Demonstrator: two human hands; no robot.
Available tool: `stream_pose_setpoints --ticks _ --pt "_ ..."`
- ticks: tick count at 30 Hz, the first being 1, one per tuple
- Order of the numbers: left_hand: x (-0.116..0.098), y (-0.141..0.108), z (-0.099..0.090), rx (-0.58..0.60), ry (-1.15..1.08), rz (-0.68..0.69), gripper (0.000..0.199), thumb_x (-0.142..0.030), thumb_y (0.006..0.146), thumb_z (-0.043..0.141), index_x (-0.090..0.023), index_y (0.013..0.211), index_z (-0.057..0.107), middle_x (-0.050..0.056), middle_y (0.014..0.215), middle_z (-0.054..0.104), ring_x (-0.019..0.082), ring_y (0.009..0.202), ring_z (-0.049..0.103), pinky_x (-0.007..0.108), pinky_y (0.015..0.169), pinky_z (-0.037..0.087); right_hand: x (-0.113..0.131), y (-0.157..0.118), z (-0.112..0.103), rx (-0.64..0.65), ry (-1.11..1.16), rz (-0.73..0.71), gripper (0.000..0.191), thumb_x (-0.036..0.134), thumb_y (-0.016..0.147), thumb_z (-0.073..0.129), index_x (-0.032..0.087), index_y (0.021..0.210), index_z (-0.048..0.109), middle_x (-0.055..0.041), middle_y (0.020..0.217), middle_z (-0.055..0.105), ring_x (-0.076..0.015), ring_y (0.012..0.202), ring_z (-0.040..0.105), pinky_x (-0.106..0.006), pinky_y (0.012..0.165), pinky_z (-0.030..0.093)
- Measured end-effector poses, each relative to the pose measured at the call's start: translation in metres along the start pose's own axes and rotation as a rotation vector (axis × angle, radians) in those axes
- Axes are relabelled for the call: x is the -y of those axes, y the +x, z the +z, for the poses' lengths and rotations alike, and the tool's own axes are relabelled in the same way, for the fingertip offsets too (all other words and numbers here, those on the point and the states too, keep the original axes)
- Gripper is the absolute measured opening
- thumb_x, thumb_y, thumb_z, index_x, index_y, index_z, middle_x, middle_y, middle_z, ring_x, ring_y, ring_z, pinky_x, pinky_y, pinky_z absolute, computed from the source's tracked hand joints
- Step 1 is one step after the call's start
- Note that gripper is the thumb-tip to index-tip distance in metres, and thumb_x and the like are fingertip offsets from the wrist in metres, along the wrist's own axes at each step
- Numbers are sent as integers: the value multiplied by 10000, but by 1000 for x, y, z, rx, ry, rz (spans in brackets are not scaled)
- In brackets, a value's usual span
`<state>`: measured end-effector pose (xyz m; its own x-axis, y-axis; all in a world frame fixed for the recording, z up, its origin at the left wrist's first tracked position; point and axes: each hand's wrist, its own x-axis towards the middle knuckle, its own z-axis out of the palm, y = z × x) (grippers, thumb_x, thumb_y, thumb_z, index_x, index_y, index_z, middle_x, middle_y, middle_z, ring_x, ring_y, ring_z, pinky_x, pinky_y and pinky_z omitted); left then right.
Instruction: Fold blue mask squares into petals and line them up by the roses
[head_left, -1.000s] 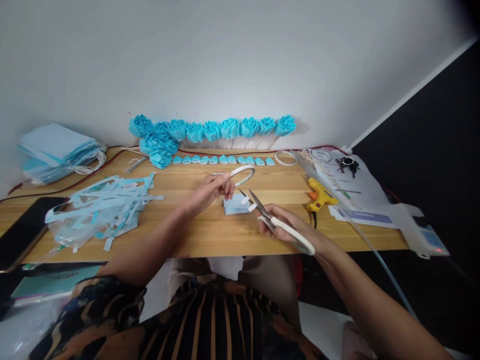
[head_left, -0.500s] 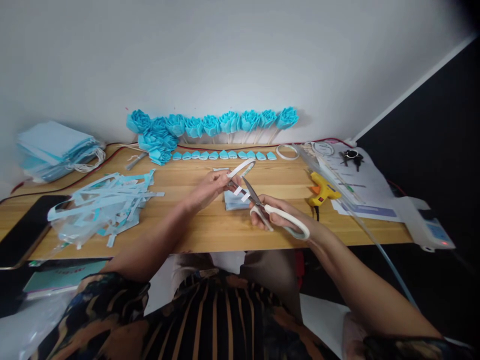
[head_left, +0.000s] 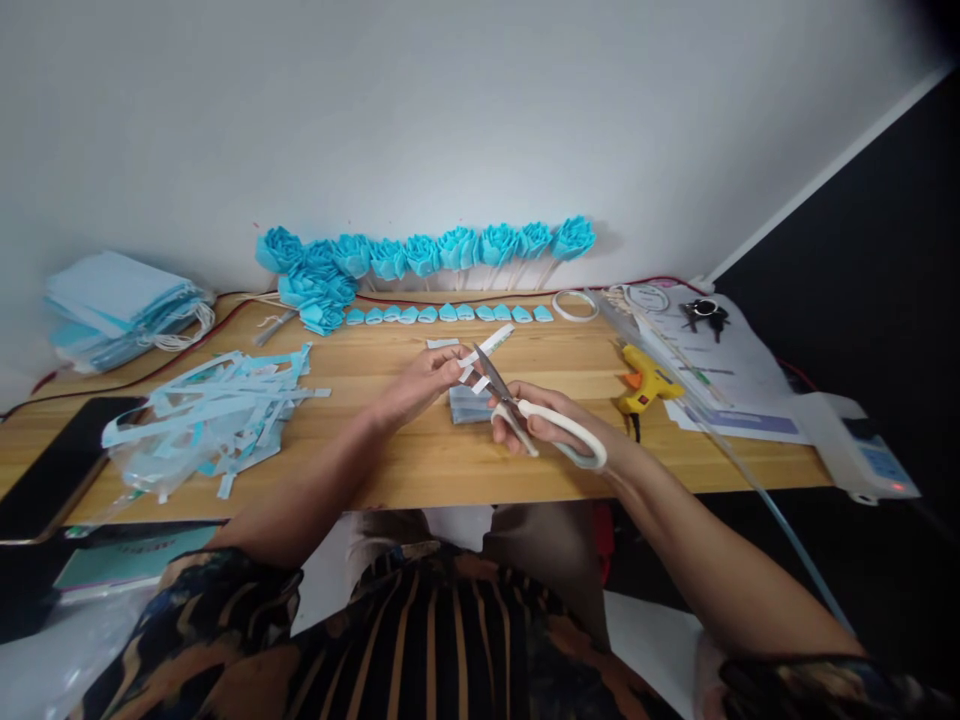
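Left hand (head_left: pixel 433 380): fingers pinched on tape roll (head_left: pixel 495 341), at centre. Right hand (head_left: pixel 541 418): fingers curled through handles of scissors (head_left: pixel 514 400), blades parted. Writing on papers (head_left: pixel 739 375), far right, illegible.

Metal scissor blades (head_left: pixel 493 376) with smooth, white plastic-looking handles (head_left: pixel 570 432) show above a smooth wood tabletop (head_left: pixel 390 460).

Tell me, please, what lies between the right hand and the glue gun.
In the head view, only bare tabletop shows between the right hand and glue gun.
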<state>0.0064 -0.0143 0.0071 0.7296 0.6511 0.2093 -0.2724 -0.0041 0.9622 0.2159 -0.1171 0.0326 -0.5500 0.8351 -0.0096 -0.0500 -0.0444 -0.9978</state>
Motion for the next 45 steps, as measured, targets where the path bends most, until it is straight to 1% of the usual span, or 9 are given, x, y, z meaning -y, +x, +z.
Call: stream_pose_setpoints --ticks 3,8,11,15,21,25,33,38,45 --pt "0 1 0 -15 -25 -3 561 -680 722 689 -136 854 653 66 833 613 177 794 580 327 794 449 0 2 2 -18 43 -25 522 613 826 638 169 1078 527 -44 864 624 -92 613 517 -221 530 394" --pt "0 2 1 -42 -61 11 539 -654 720 710 -132 843 668 76 856 621 170 799 580 322 794 469 0 2 5 -52 111 -20 496 599 829 642 174 1057 527 0 755 590 -61 481 426 -204 421 309" --pt "-1 3 2 -48 -76 5 540 -652 708 722 -130 831 663 71 835 617 173 793 585 330 799 473 1 2 7 -73 118 -9 508 609 816 650 175 1051 531 6 736 578 -62 480 413 -203 413 291" --pt "-2 2 2 -20 -59 7 552 -664 690 729 -135 830 656 63 814 618 183 804 595 336 809 467 3 3 8 -60 89 1 537 626 807 651 174 1067 523 -8 777 587 -71 536 451 -203 456 328" --pt "2 0 -1 -16 16 10 548 -666 721 698 -142 875 661 73 863 621 189 830 591 329 806 455 5 5 8 -35 41 -24 537 639 822 621 179 1079 518 -25 831 584 -87 609 474 -215 522 386" --pt "5 0 -3 -2 57 9 529 -645 749 686 -136 891 663 77 879 621 185 836 583 318 803 449 5 7 8 -22 49 -52 527 627 836 611 175 1092 522 -26 837 578 -91 624 473 -221 543 395" --pt "6 1 -4 -11 51 32 514 -635 771 672 -139 904 669 73 870 625 182 835 592 316 814 451 5 9 12 -40 114 -62 486 599 841 624 176 1062 534 3 755 555 -71 547 426 -207 477 335" --pt "8 0 -5 -9 56 26 521 -626 767 684 -135 941 678 81 903 644 186 846 609 328 832 465 2 8 14 -71 213 -53 472 577 836 643 171 1052 538 37 650 515 -58 459 351 -195 397 260" --pt "9 1 -4 -27 43 33 500 -606 784 681 -126 924 690 85 881 687 178 791 643 334 805 499 7 7 18 -74 320 -26 488 579 807 676 162 1032 559 62 609 494 -23 404 248 -162 340 202"
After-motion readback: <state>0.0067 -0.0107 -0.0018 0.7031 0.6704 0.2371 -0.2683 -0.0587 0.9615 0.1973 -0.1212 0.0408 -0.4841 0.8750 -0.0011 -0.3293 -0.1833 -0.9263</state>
